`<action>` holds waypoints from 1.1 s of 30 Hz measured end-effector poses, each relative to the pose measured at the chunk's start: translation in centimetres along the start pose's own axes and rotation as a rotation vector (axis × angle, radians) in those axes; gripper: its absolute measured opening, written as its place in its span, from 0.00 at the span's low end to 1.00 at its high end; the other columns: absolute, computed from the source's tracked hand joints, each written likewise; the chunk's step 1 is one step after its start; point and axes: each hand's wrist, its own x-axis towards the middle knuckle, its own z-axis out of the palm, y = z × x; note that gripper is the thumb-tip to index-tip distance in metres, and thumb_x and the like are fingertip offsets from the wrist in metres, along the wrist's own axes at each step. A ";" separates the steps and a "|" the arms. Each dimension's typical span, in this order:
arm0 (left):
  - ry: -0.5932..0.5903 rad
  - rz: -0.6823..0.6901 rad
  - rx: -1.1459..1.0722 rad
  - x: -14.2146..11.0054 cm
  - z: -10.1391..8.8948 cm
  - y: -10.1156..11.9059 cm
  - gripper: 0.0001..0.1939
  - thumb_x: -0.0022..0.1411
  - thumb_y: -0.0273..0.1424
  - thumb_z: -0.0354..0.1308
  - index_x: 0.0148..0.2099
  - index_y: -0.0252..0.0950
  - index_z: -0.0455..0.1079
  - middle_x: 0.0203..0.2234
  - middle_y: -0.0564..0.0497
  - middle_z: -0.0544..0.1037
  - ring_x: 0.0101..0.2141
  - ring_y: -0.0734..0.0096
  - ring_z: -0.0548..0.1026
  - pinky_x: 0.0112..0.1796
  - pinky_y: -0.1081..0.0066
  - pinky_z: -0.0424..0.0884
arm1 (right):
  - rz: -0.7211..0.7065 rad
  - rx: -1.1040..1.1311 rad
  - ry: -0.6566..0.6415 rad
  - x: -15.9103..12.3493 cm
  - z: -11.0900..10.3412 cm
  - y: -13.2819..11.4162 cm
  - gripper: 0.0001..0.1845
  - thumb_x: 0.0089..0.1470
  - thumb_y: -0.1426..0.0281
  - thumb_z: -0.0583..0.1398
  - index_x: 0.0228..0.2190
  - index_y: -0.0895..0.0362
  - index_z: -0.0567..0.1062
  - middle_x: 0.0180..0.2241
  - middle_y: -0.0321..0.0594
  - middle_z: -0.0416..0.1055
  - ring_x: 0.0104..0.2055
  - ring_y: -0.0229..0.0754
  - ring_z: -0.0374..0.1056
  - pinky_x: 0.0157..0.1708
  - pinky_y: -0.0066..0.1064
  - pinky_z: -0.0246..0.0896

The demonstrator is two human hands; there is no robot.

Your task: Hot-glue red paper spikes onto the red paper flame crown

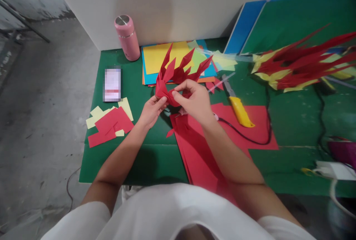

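A folded red paper piece with several pointed prongs (170,70) is held up over the green table (164,162). My left hand (152,111) pinches its lower left edge between thumb and fingers. My right hand (193,97) has thumb and forefinger closed on its lower right part; the other fingers curl behind, partly hidden. Large red paper sheets (200,155) lie beneath my right forearm. A yellow-handled utility knife (240,111) rests to the right of my right hand, partly on red paper.
A pink flask (128,40) stands at the back left, with a blurred phone (112,84) before it. Red and pale yellow scraps (111,123) lie at left. Coloured sheets (155,59) are stacked against the wall. Red and yellow paper shapes (292,64) and a black cord (250,140) are at right.
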 end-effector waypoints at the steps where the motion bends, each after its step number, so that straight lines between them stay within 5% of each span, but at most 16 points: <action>1: -0.003 0.001 0.003 0.0 0.0 0.0 0.07 0.54 0.26 0.71 0.33 0.35 0.74 0.26 0.57 0.78 0.25 0.83 0.73 0.33 0.78 0.68 | 0.004 0.000 0.002 0.0 0.0 -0.1 0.06 0.50 0.68 0.63 0.25 0.52 0.70 0.30 0.39 0.75 0.37 0.46 0.73 0.28 0.34 0.68; 33: -0.050 0.039 -0.027 0.4 -0.5 -0.5 0.12 0.53 0.29 0.73 0.30 0.34 0.71 0.21 0.59 0.74 0.22 0.84 0.70 0.30 0.77 0.65 | -0.058 -0.027 -0.068 0.0 0.0 0.2 0.07 0.53 0.70 0.60 0.33 0.53 0.79 0.34 0.40 0.78 0.42 0.47 0.74 0.34 0.36 0.71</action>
